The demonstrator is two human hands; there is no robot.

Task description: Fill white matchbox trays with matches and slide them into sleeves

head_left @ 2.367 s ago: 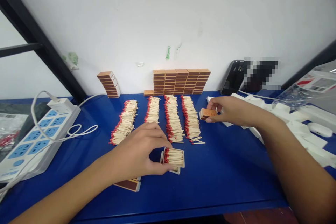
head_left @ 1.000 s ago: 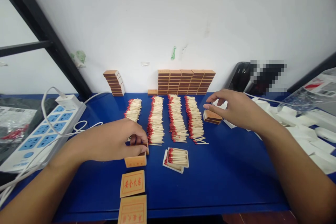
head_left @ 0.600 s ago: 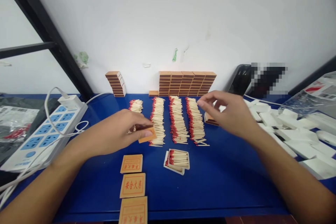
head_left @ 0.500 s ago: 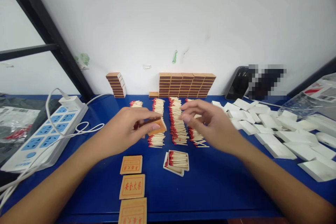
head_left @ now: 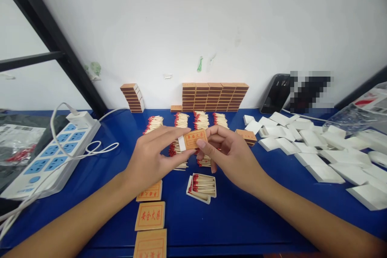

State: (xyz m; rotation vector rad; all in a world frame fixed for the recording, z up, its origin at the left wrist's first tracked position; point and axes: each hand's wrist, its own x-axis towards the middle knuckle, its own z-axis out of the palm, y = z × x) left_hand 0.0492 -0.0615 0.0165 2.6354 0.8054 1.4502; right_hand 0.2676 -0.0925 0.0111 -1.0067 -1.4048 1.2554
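Both hands hold one orange matchbox (head_left: 193, 140) in front of the match rows, its white inner tray jutting out at the left end. My left hand (head_left: 155, 151) is closed on that end between thumb and fingers. On the printed sleeve, my right hand (head_left: 228, 151) presses its thumb, with its fingers behind the box. Below them, a white tray filled with red-tipped matches (head_left: 204, 184) lies partly over another filled tray. Rows of loose matches (head_left: 201, 119) stretch behind the hands, partly hidden by them.
Flat matchbox sleeves (head_left: 150, 215) lie at the front left. Stacked matchboxes (head_left: 214, 97) stand against the wall, with a smaller stack (head_left: 132, 98) further left. Scattered white trays (head_left: 320, 165) cover the right side. A power strip (head_left: 54, 155) with cables lies left; more matchboxes (head_left: 246, 137) sit beyond my right hand.
My right hand has moved left and down onto the matchbox that my left hand was holding alone. The box has turned its printed face toward me and shifted right.
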